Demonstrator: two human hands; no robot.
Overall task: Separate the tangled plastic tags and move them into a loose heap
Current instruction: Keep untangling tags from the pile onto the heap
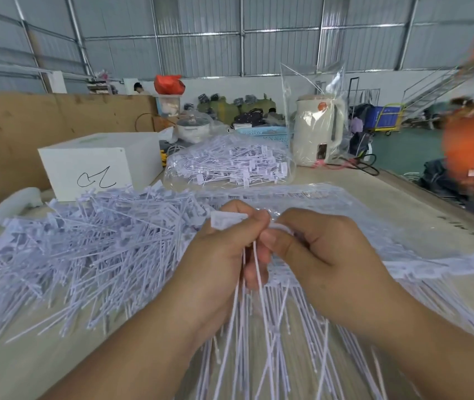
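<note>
Both hands meet at the middle of the table over a bundle of white plastic tags (261, 321) whose thin tails hang toward me. My left hand (221, 255) grips a few tags by their flat heads, one head (225, 219) sticking up past the fingers. Facing it, my right hand (325, 252) pinches a tag tail (277, 225). A loose heap of separated tags (85, 243) spreads over the left of the table. Rows of joined tags (432, 267) lie under and right of my hands, partly on clear plastic.
A sealed clear bag of tags (230, 163) lies farther back, beside a white box (100, 163) with a scribble. A cream kettle in plastic (316, 131) stands behind. A person in orange (472, 145) is at the right edge. Cardboard sheets (28, 125) line the left.
</note>
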